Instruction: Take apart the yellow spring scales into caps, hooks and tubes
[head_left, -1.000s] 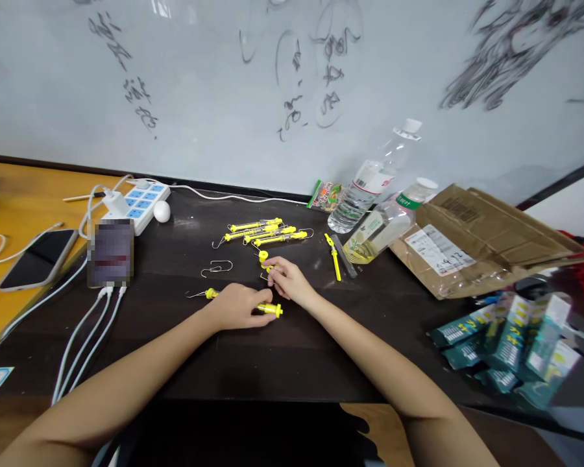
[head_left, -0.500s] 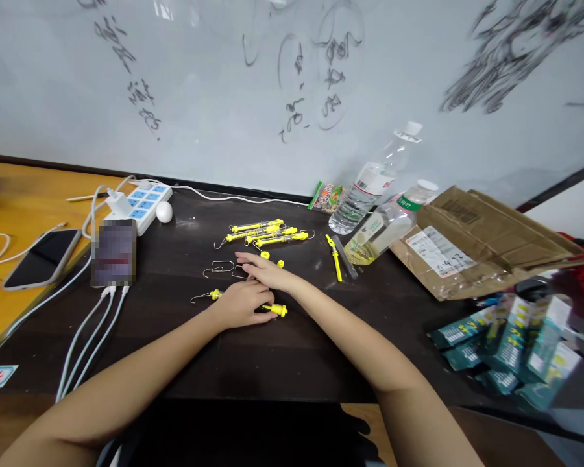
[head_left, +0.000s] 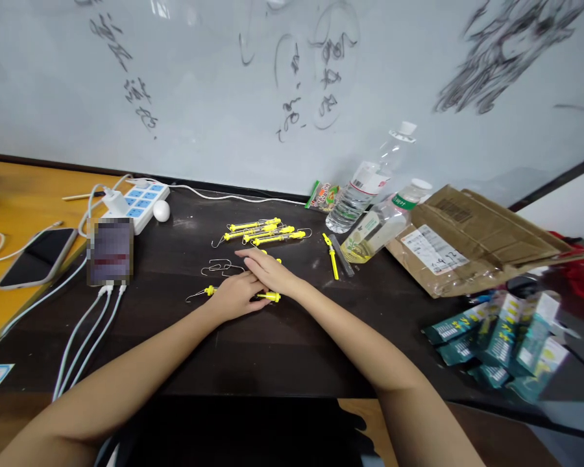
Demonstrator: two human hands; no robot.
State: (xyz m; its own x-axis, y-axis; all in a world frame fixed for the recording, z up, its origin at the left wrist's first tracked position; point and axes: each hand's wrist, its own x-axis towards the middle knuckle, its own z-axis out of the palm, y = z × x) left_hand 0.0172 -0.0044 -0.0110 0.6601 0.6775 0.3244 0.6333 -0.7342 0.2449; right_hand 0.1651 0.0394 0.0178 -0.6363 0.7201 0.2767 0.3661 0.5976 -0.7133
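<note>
My left hand [head_left: 237, 296] is closed around a yellow spring scale [head_left: 271, 297] lying crosswise over the dark table. Out on the left stick the scale's yellow collar and wire hook [head_left: 194, 297]; the middle is hidden under my fingers. My right hand [head_left: 268, 270] rests across the left one, its fingers stretched out flat and pointing left; its thumb is hidden. Loose bent wire hooks [head_left: 219, 266] lie just beyond the hands. Small yellow parts [head_left: 278, 261] show partly behind my right hand. Farther back lie several assembled spring scales [head_left: 265, 231] side by side.
On the right are a yellow stick part [head_left: 333, 259] beside a clear tube [head_left: 342, 256], two bottles [head_left: 357, 201], a cardboard parcel [head_left: 467, 246] and green boxes [head_left: 503, 337]. A power strip [head_left: 143, 202], a phone [head_left: 39, 258] and cables [head_left: 85, 334] occupy the left. A whiteboard [head_left: 214, 117] stands behind.
My right hand has slid closer over the left, covering more of it and of the small yellow parts. The scale's right end has shifted slightly up. The whole view moved a little.
</note>
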